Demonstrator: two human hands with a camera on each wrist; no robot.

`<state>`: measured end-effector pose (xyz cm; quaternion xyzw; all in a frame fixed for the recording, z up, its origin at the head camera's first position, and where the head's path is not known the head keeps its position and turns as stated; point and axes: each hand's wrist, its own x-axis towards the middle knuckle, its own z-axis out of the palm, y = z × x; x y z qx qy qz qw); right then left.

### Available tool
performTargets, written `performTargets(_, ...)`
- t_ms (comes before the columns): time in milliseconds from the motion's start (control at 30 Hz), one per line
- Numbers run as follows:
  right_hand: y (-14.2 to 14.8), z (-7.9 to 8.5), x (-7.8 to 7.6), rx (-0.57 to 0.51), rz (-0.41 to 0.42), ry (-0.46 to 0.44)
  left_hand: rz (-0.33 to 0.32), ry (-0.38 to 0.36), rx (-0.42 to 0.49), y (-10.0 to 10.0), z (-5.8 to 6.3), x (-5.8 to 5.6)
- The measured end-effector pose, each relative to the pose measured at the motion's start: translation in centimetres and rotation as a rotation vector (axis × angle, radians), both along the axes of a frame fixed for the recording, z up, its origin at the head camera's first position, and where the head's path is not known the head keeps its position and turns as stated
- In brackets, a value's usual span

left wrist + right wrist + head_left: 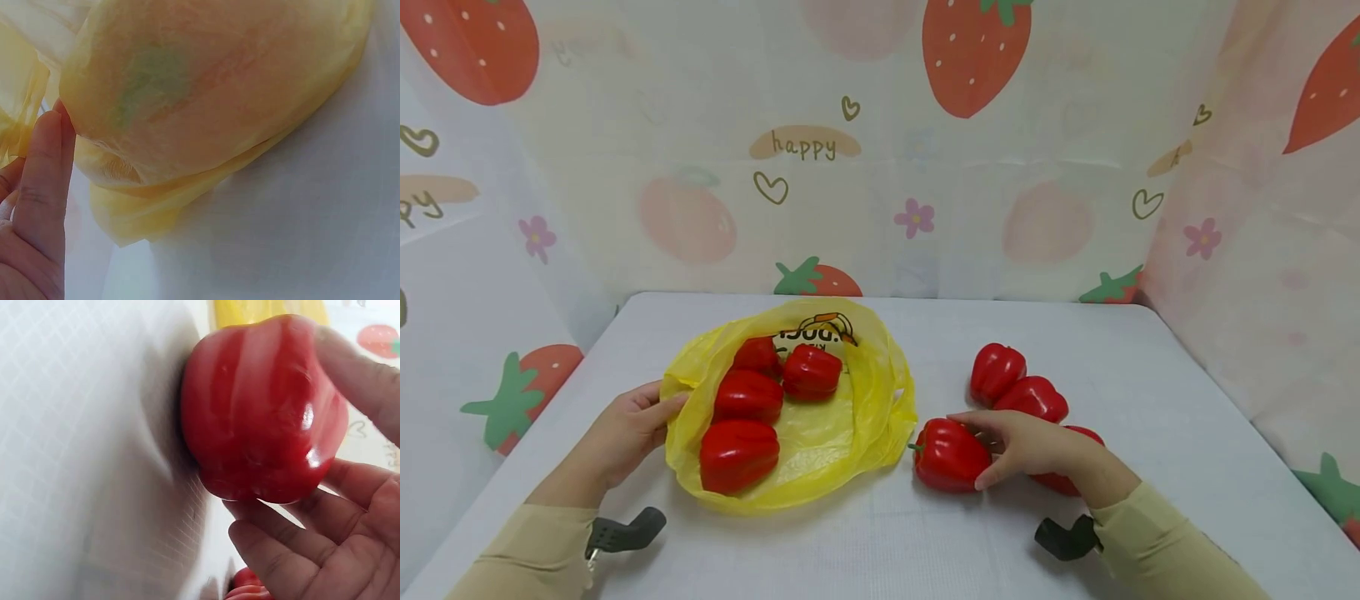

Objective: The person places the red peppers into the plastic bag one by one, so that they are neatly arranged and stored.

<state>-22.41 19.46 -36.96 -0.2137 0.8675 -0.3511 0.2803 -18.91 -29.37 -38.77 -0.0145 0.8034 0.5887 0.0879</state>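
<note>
The left hand (632, 429) pinches the yellow plastic bag (880, 425) — four red bell peppers (748, 398) inside. The right hand (1037, 442) grips another bell pepper (951, 458) just outside.

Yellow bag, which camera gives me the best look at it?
The head view: the yellow bag lies open there, four red peppers inside. The left wrist view shows only part, close up, by the left hand. The right wrist view shows just a yellow strip behind the pepper in the right hand.
</note>
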Motion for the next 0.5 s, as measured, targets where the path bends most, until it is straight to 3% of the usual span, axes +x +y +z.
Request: performTargets(500, -1.05, 0.19, 0.67, 0.153, 0.014, 0.090, 0.000, -0.014, 0.006, -0.05, 0.04, -0.01)
